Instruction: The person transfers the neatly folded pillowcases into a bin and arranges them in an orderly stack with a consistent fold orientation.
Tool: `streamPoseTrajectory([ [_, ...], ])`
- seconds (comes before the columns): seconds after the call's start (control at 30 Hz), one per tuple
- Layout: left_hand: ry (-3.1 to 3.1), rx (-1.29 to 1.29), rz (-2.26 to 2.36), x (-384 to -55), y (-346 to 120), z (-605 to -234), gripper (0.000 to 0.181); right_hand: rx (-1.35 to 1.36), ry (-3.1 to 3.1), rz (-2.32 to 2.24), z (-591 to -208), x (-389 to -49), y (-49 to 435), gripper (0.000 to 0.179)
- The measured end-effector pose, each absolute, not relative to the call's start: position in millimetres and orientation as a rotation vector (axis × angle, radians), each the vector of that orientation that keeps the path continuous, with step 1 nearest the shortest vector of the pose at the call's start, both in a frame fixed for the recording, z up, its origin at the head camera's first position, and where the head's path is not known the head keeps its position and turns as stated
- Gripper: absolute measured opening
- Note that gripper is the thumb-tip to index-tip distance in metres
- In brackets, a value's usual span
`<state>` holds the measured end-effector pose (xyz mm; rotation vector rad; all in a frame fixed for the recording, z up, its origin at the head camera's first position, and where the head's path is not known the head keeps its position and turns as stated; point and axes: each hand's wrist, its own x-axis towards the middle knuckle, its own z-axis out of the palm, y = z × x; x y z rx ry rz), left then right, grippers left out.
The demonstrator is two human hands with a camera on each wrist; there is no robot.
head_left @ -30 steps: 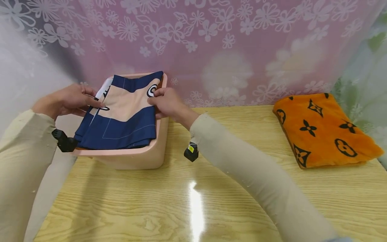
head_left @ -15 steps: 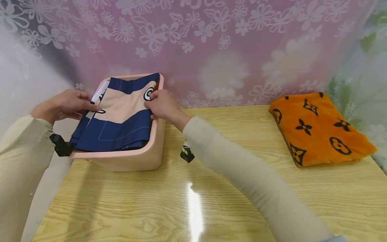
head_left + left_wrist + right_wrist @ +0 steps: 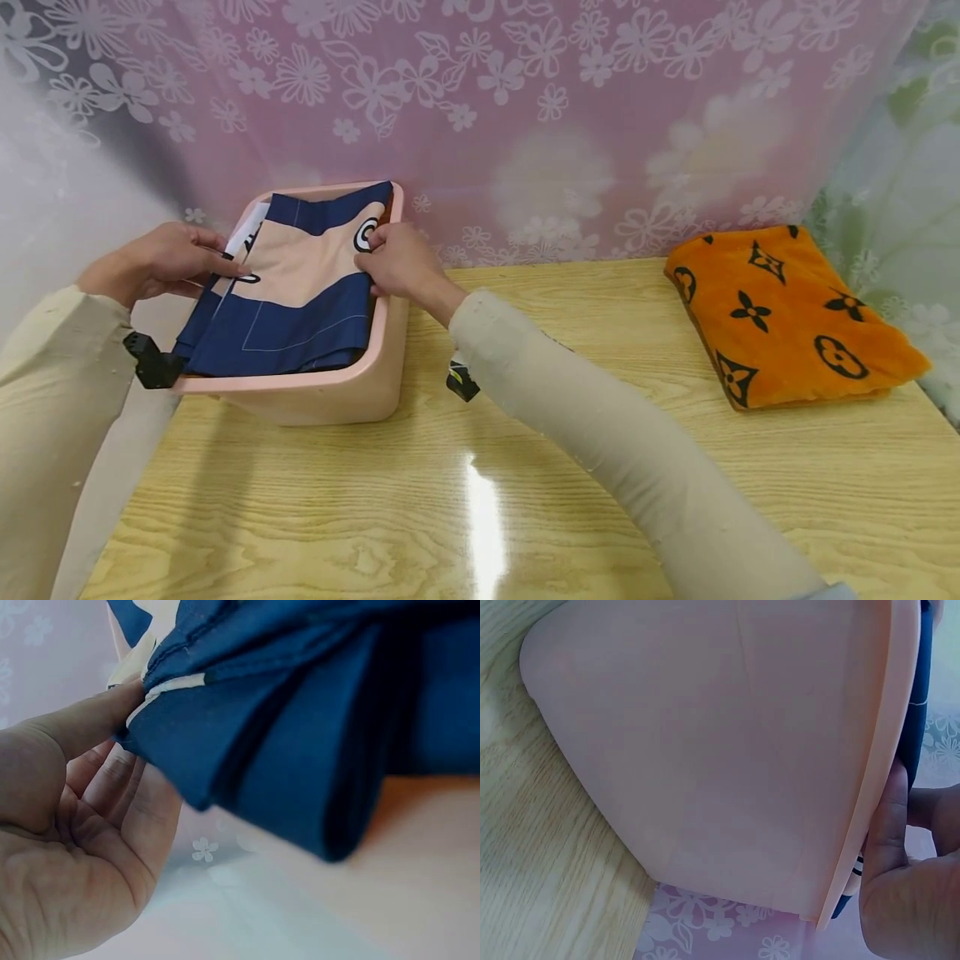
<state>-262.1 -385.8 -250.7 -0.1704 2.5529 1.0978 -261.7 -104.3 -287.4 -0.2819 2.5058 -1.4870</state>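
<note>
A folded navy and peach cloth with black-and-white printed marks lies in the top of a pink plastic bin, roughly level with its rim. At the cloth's left edge, my left hand pinches the layers, thumb on top and fingers below. The left wrist view shows the hanging navy folds beside that hand. My right hand pinches the opposite edge near a round printed mark, just inside the bin's right rim. In the right wrist view the bin's outer wall fills most of the picture. The bin's lower contents are hidden.
An orange plush blanket with black motifs lies folded at the right of the wooden table. Behind the table hangs a pink flowered curtain. A pale wall or sheet is close on the left.
The head view has shifted slightly, so everything sits a little further left. Both hands keep their grip on the cloth, which stays in place in the bin.
</note>
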Motion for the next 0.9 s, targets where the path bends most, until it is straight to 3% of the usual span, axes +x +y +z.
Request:
streamPoseTrajectory([
  [0.4,2.568,-0.180,1.075,-260,-380,-250,0.019,-0.272,2.492,-1.482,-287,-263,-104,0.014],
  [0.9,2.606,-0.127,1.049,-249,-378,-246,0.046,-0.454,1.974,-1.795,-284,-257,-82,0.020],
])
